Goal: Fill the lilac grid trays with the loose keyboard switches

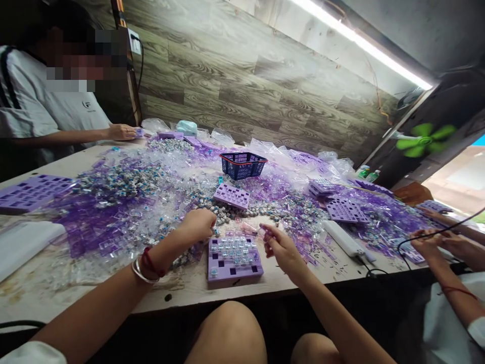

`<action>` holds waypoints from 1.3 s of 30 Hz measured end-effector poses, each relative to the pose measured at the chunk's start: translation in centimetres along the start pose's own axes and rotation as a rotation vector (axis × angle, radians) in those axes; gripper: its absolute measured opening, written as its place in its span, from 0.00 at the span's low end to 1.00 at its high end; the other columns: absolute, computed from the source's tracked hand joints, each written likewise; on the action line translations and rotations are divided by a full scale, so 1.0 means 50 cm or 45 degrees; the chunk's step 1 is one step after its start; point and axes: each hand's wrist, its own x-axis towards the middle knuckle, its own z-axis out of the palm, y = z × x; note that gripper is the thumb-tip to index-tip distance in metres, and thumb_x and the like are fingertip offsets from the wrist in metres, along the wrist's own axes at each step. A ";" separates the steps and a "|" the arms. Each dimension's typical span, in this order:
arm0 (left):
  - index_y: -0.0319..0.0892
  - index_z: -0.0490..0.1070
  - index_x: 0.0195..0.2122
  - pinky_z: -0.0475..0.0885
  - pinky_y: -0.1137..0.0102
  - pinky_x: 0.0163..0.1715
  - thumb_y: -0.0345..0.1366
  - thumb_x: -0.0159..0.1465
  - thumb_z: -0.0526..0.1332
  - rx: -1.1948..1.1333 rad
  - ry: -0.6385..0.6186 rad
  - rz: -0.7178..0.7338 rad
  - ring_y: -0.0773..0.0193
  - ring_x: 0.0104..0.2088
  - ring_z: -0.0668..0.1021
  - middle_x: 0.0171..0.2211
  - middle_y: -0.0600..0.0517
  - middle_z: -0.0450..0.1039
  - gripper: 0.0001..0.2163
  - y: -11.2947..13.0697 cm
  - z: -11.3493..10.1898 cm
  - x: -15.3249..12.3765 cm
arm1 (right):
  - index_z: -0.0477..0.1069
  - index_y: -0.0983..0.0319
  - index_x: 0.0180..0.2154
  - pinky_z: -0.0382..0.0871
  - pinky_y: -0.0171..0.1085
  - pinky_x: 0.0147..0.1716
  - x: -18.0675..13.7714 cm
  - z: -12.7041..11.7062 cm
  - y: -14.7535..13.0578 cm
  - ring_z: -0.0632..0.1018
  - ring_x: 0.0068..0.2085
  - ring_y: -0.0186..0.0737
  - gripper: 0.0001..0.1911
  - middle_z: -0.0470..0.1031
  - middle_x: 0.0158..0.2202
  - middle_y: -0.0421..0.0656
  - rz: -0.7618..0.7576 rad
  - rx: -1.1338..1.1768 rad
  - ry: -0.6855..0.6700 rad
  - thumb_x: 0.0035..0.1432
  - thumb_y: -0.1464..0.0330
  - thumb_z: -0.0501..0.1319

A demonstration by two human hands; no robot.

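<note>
A purple tray (235, 273) with a grid of square holes lies on the table's front edge, its upper rows filled with clear blue-stemmed switches. My left hand (199, 225) is curled into a loose fist over the pile of small grey switches (182, 194) just left of the tray; what its fingers hold is hidden. My right hand (278, 245) hovers at the tray's upper right corner, fingers pinched on a small clear switch (261, 231).
Heaps of switches and clear purple plastic bags (94, 217) cover the table. More purple trays (232, 195) and a blue basket (242, 165) stand behind. A person sits at far left, another person's hands (435, 242) work at right. A white power strip (343, 237) lies right.
</note>
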 end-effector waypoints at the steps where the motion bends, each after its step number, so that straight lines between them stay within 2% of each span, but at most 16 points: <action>1: 0.42 0.74 0.28 0.67 0.69 0.33 0.28 0.48 0.61 0.026 0.010 -0.006 0.54 0.36 0.76 0.32 0.47 0.76 0.06 0.006 0.001 -0.002 | 0.67 0.66 0.52 0.61 0.32 0.21 -0.014 0.000 0.008 0.66 0.22 0.32 0.25 0.64 0.24 0.37 0.062 0.048 0.002 0.55 0.61 0.53; 6: 0.39 0.73 0.31 0.69 0.65 0.38 0.26 0.53 0.57 0.103 0.077 -0.018 0.52 0.40 0.77 0.35 0.43 0.76 0.07 0.034 0.016 -0.009 | 0.65 0.66 0.55 0.53 0.30 0.19 -0.043 -0.028 0.022 0.61 0.21 0.28 0.31 0.62 0.23 0.35 0.358 0.227 0.009 0.51 0.60 0.59; 11: 0.39 0.73 0.30 0.68 0.67 0.37 0.27 0.54 0.57 0.108 0.118 -0.030 0.54 0.37 0.77 0.33 0.43 0.75 0.06 0.041 0.017 -0.006 | 0.69 0.63 0.52 0.53 0.29 0.20 -0.060 -0.053 0.014 0.61 0.22 0.27 0.31 0.64 0.25 0.36 0.377 0.194 -0.043 0.45 0.62 0.66; 14: 0.40 0.74 0.29 0.66 0.71 0.30 0.29 0.54 0.58 -0.031 0.055 0.022 0.58 0.33 0.77 0.30 0.48 0.76 0.05 0.049 -0.001 -0.009 | 0.71 0.62 0.50 0.61 0.32 0.23 -0.065 -0.059 0.030 0.67 0.24 0.31 0.25 0.70 0.29 0.39 0.270 0.019 -0.048 0.48 0.64 0.63; 17: 0.41 0.75 0.28 0.62 0.74 0.24 0.29 0.54 0.57 -0.353 -0.125 0.091 0.64 0.26 0.75 0.25 0.53 0.74 0.06 0.075 -0.020 -0.030 | 0.72 0.61 0.50 0.70 0.41 0.38 -0.060 -0.060 0.052 0.74 0.35 0.40 0.21 0.76 0.42 0.46 0.036 -0.271 -0.081 0.53 0.69 0.57; 19: 0.40 0.75 0.27 0.60 0.75 0.23 0.28 0.54 0.57 -0.439 -0.200 0.138 0.66 0.24 0.73 0.22 0.54 0.73 0.07 0.099 -0.024 -0.056 | 0.71 0.62 0.51 0.67 0.45 0.47 -0.054 -0.057 0.062 0.75 0.44 0.44 0.22 0.75 0.47 0.48 -0.108 -0.474 -0.122 0.55 0.73 0.55; 22: 0.41 0.75 0.25 0.61 0.73 0.27 0.28 0.55 0.56 -0.313 -0.205 0.224 0.65 0.26 0.73 0.23 0.53 0.73 0.08 0.133 -0.013 -0.098 | 0.68 0.62 0.54 0.63 0.46 0.54 -0.044 -0.048 0.064 0.71 0.52 0.46 0.23 0.73 0.50 0.49 -0.234 -0.706 -0.142 0.57 0.76 0.52; 26: 0.41 0.76 0.27 0.64 0.70 0.34 0.31 0.59 0.57 -0.236 -0.122 0.214 0.60 0.33 0.74 0.29 0.50 0.76 0.08 0.147 0.015 -0.134 | 0.65 0.64 0.57 0.64 0.43 0.55 -0.034 -0.039 0.059 0.71 0.53 0.44 0.25 0.70 0.52 0.51 -0.291 -0.832 -0.181 0.60 0.78 0.49; 30: 0.42 0.77 0.30 0.66 0.67 0.39 0.32 0.63 0.57 -0.261 -0.029 0.237 0.58 0.37 0.74 0.30 0.50 0.77 0.09 0.138 0.038 -0.147 | 0.60 0.67 0.59 0.63 0.41 0.55 -0.029 -0.037 0.059 0.70 0.54 0.44 0.29 0.66 0.53 0.53 -0.332 -0.879 -0.207 0.54 0.82 0.49; 32: 0.42 0.77 0.31 0.66 0.67 0.40 0.32 0.63 0.57 -0.270 0.032 0.241 0.58 0.38 0.74 0.30 0.51 0.77 0.08 0.135 0.049 -0.153 | 0.62 0.67 0.56 0.63 0.41 0.55 -0.027 -0.038 0.058 0.70 0.53 0.43 0.30 0.66 0.52 0.52 -0.351 -0.894 -0.184 0.51 0.84 0.51; 36: 0.41 0.75 0.31 0.65 0.64 0.42 0.32 0.64 0.57 -0.182 0.210 0.267 0.59 0.37 0.73 0.30 0.51 0.76 0.08 0.140 0.068 -0.166 | 0.67 0.67 0.45 0.69 0.38 0.46 -0.024 -0.050 0.050 0.73 0.44 0.41 0.20 0.68 0.45 0.50 -0.349 -1.062 -0.146 0.51 0.85 0.52; 39: 0.40 0.74 0.30 0.65 0.62 0.42 0.31 0.65 0.56 -0.044 0.314 0.309 0.58 0.36 0.72 0.29 0.51 0.74 0.09 0.148 0.076 -0.172 | 0.68 0.67 0.43 0.69 0.37 0.44 -0.021 -0.063 0.045 0.73 0.43 0.41 0.20 0.70 0.43 0.50 -0.407 -1.265 -0.158 0.51 0.88 0.51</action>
